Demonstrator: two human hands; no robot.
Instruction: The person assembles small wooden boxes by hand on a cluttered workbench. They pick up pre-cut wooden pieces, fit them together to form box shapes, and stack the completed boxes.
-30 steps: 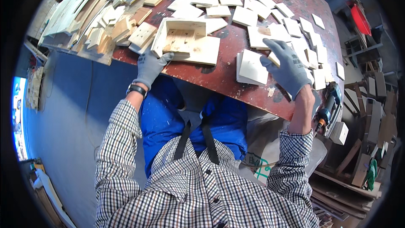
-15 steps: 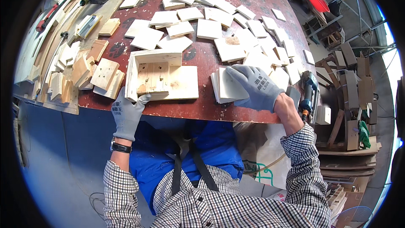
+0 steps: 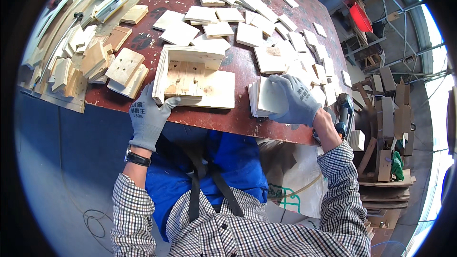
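Observation:
My left hand [image 3: 151, 116], in a grey work glove, grips the near left corner of a small open wooden box [image 3: 216, 62]. Its thumb lies along the front edge, while the other fingers are partly hidden at the side. The box's inner block shows dark holes, and a pale flat board [image 3: 221, 88] reaches out to its right. Close to the table's front edge, my gloved right hand [image 3: 297, 100] is closed on a leaning stack of square wooden boards [image 3: 259, 97]. Its fingertips are hidden behind the stack.
Many loose pale squares [image 3: 250, 34] cover the red table [image 3: 190, 126] beyond my hands. Wood pieces with holes [image 3: 124, 66] lie at the left. A cordless power tool [image 3: 343, 109] is right of my right hand. Cut boards [image 3: 388, 128] stand farther right.
The view has shifted, so the table's contents appear lower right or higher. Both hands keep their hold on the box and the stack, with little other visible movement.

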